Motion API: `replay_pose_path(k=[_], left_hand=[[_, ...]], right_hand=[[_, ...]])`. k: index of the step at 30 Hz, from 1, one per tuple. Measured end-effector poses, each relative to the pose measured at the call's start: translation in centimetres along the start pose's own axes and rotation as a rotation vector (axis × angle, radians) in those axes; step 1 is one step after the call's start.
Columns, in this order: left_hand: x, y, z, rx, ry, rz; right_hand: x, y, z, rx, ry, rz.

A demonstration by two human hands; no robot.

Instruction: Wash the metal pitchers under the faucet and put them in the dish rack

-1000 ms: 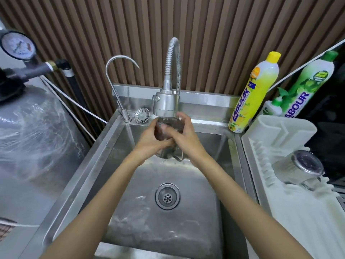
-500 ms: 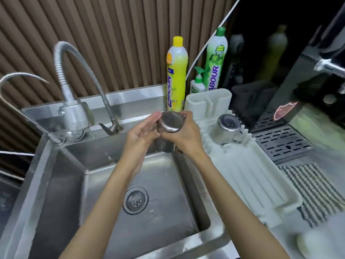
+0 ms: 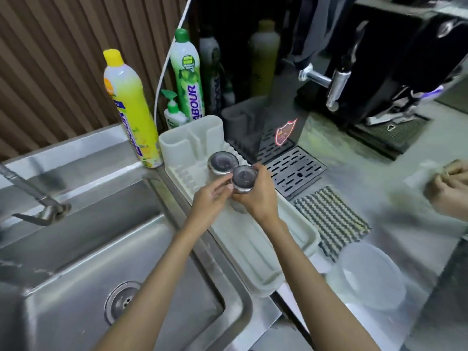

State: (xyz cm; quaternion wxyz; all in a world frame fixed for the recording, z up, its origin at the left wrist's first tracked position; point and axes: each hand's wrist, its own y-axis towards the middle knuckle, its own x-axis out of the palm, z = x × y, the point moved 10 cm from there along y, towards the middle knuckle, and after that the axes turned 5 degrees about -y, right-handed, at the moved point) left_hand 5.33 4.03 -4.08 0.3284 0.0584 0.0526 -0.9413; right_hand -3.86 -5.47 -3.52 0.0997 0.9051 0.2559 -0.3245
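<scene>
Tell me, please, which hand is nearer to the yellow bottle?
Left. The left hand touches the pitcher from the side toward the yellow bottle; the right hand grips the pitcher on the far side, away from the bottle.

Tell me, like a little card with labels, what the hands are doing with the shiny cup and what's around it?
Right hand: grips the held pitcher
Left hand: fingertips touch its side
Held pitcher: over the dish rack, round end up
Second pitcher: in the rack, right beside it
Sink: left of the rack
Bottles: yellow bottle and green bottle, behind the rack
</scene>
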Motion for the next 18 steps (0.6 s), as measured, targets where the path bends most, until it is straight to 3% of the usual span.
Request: replay_pose_path(k=[14,18], left_hand=[[0.0,-0.9,-1.5,-0.003,0.26,0.035],[-1.9,-1.2,-1.6,-0.016,0.185,0.075]], right_hand=[[2.0,-0.5,0.9,-0.022,-0.185,-0.092],[1.5,-1.1,-0.1,-0.083,-0.189,-0.026]])
